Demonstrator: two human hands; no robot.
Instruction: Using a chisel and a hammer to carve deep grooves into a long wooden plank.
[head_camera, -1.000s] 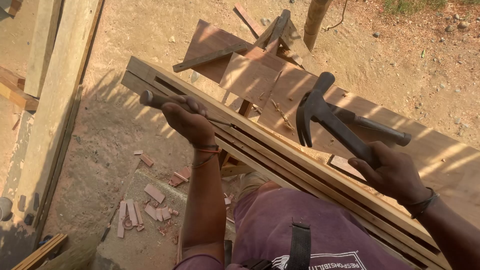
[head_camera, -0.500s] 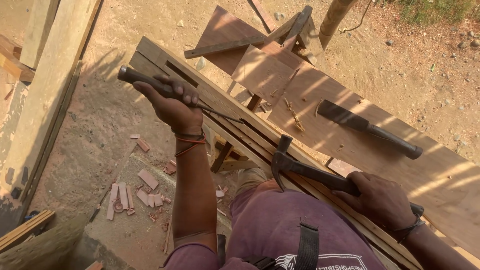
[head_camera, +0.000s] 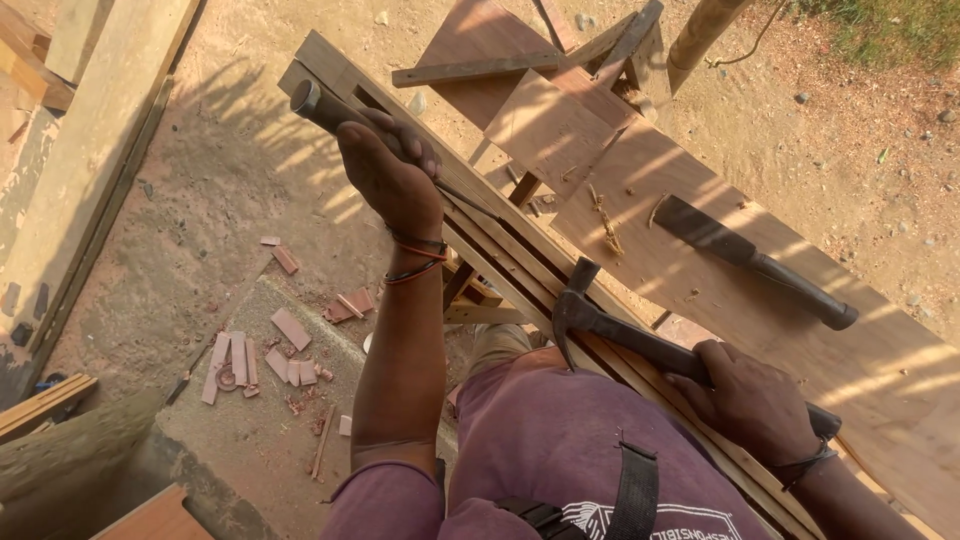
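Observation:
My left hand (head_camera: 390, 170) grips a narrow chisel (head_camera: 325, 106) by its dark handle, its thin blade laid on a stack of long wooden strips (head_camera: 500, 245) that runs diagonally across the bench. My right hand (head_camera: 752, 400) holds a dark claw hammer (head_camera: 590, 318) by the handle, its head resting low against the strips near my lap. A second, broader chisel (head_camera: 755, 260) lies loose on the wide wooden board (head_camera: 880, 340) beyond the strips, untouched by either hand.
Small wood offcuts (head_camera: 250, 360) lie scattered on a concrete slab at lower left. Long planks (head_camera: 95, 150) lie along the sandy ground at left. A sawhorse frame (head_camera: 560, 60) and a bamboo post (head_camera: 705, 30) stand behind the board.
The hammer came down from a raised position to rest against the strips near my lap. My left hand with the chisel shifted slightly along the strips.

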